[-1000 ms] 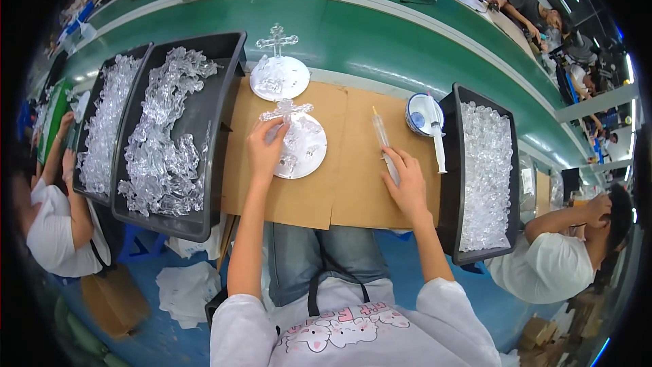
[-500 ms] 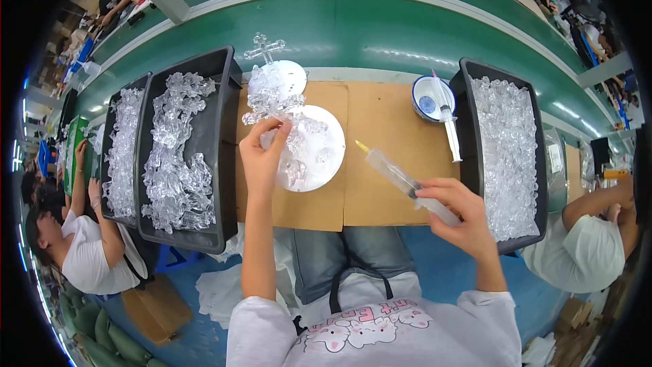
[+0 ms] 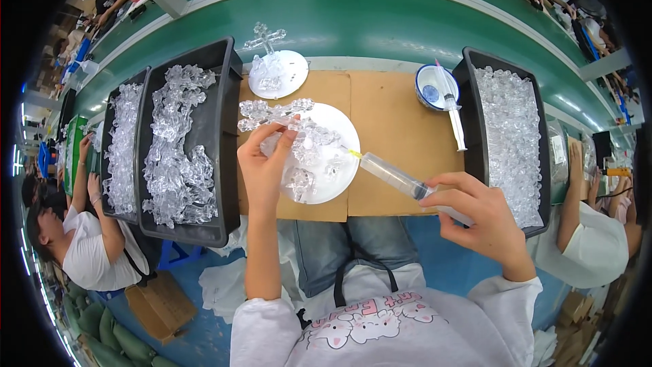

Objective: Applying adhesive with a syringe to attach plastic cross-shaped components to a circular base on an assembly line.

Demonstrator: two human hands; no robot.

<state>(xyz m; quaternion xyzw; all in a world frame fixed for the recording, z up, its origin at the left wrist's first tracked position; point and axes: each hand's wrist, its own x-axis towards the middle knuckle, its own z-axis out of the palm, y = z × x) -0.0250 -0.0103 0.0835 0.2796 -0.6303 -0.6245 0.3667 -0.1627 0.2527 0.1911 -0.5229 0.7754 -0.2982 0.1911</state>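
My left hand (image 3: 265, 156) pinches a clear plastic cross-shaped piece (image 3: 261, 112) between thumb and fingers, tilted above a white round disc (image 3: 345, 129). Other clear parts lie on that disc, partly behind my fingers. My right hand (image 3: 479, 214) is closed round a large clear syringe (image 3: 394, 175), thumb and fingers at its plunger end. Its yellow tip points left, over the right part of the disc near the clear parts; whether it touches any cannot be told. Behind stands a second white disc (image 3: 295, 75) bearing an upright clear cross (image 3: 265, 38) and a clear base piece.
A blue-rimmed bowl (image 3: 420, 95) at the back right has another syringe (image 3: 456, 122) leaning across it. Black bins of clear parts stand left (image 3: 229, 136) and right (image 3: 545, 129). Brown cardboard (image 3: 387, 115) covers the work surface. Co-workers sit at both sides.
The cross-shaped piece has come down and tilted flatter in my left hand. My right hand has brought the syringe closer to it, the barrel now lying flatter.
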